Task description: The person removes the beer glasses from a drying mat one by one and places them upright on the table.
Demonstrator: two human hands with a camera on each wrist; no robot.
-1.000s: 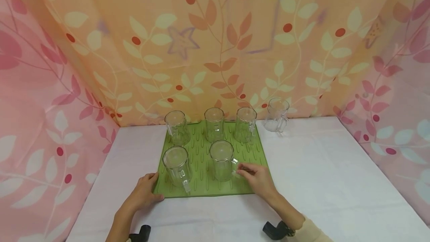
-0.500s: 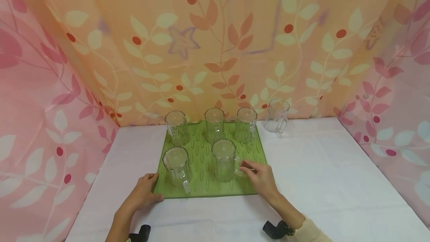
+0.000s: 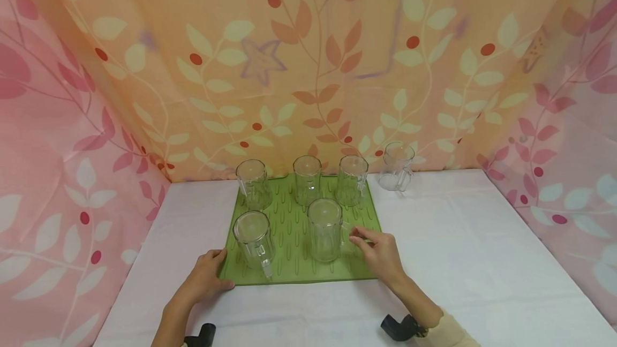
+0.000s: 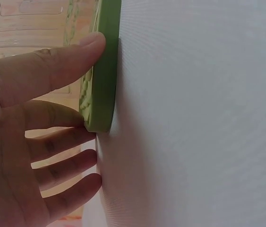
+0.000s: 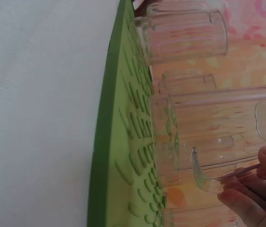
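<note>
A ribbed green mat (image 3: 289, 272) lies on the white cloth and bears several clear glass mugs. My left hand (image 3: 204, 276) holds the mat's front left corner, its thumb on the front edge and forefinger at the corner in the left wrist view. With thumb and fingers, my right hand (image 3: 380, 253) pinches the handle of the front right glass mug (image 3: 325, 240); the right wrist view shows this mug (image 5: 213, 127) with its end at the mat. Left of it is another mug (image 3: 253, 240), handle towards the front.
Along the mat's back stand a left mug (image 3: 254, 186), a middle mug (image 3: 307, 181) and a right mug (image 3: 353, 181). One more mug (image 3: 397, 167) stands on the white cloth (image 3: 458, 240), off the mat. A patterned curtain (image 3: 308, 68) closes the back and sides.
The front right mug has moved a little to the right over the mat, with my right hand at its handle. My left hand and the other mugs have stayed put.
</note>
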